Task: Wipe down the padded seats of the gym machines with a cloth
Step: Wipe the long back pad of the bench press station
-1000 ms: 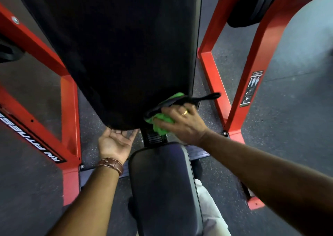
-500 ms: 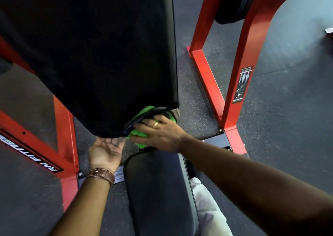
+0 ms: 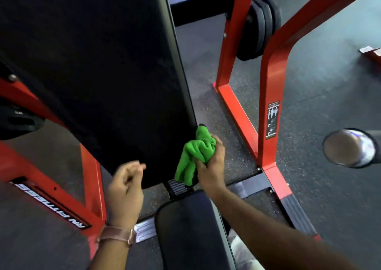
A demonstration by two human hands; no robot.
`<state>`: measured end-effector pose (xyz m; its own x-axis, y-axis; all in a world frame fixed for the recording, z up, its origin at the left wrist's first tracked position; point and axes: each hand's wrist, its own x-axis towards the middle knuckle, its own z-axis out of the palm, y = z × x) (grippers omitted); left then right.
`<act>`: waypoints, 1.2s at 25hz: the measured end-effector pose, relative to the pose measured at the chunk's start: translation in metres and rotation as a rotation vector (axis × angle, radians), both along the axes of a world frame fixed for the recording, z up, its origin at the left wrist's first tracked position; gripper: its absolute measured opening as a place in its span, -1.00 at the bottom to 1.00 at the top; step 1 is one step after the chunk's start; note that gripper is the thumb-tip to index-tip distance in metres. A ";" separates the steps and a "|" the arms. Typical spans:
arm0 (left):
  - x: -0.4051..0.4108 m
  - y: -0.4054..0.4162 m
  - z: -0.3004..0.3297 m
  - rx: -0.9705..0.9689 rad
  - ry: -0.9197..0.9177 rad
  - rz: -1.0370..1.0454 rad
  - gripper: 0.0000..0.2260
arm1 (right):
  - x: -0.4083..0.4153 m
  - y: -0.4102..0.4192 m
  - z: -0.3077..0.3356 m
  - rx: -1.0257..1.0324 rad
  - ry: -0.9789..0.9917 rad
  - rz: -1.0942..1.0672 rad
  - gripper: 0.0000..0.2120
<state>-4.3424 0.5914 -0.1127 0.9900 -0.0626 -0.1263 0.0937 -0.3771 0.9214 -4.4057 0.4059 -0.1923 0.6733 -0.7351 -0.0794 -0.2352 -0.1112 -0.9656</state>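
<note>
A long black padded backrest (image 3: 99, 70) slopes down from the upper left to its lower end near the middle. Below it sits the small black padded seat (image 3: 189, 228). My right hand (image 3: 212, 166) grips a bunched green cloth (image 3: 193, 154) just off the backrest's lower right corner, the cloth's top touching the pad's edge. My left hand (image 3: 125, 187) hovers in front of the backrest's lower end, fingers loosely curled with nothing in them. A brown watch strap (image 3: 117, 235) is on that wrist.
Red machine frame uprights stand at the right (image 3: 270, 96) and left (image 3: 90, 187). Black weight plates (image 3: 259, 26) hang on the far frame. A chrome bar end (image 3: 350, 148) juts in at the right. Dark speckled rubber floor (image 3: 329, 84) surrounds the machine.
My right hand pulled the cloth from under the backrest's lower edge out to its right corner. My left hand turned from palm-up under the pad to loosely curled in front of it.
</note>
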 end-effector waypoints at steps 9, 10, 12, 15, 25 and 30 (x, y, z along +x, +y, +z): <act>0.153 -0.081 0.165 0.629 -1.188 -0.216 -0.49 | 0.014 -0.015 0.010 0.629 -0.053 -0.095 -0.58; 0.154 -0.091 0.161 0.696 -1.169 -0.182 -0.44 | 0.016 -0.019 0.016 0.560 -0.065 -0.065 -0.55; 0.145 -0.108 0.151 0.870 -1.078 -0.105 -0.32 | 0.018 -0.025 0.024 0.470 -0.133 0.010 -0.50; 0.138 -0.118 0.146 1.036 -1.021 -0.048 -0.25 | 0.012 -0.029 0.018 0.485 -0.131 -0.003 -0.53; 0.142 -0.120 0.144 1.045 -1.008 -0.029 -0.26 | 0.040 -0.027 0.029 0.601 -0.048 -0.133 -0.71; 0.145 -0.120 0.141 1.033 -1.003 -0.031 -0.25 | 0.097 -0.048 0.112 0.447 -0.268 -0.038 -0.74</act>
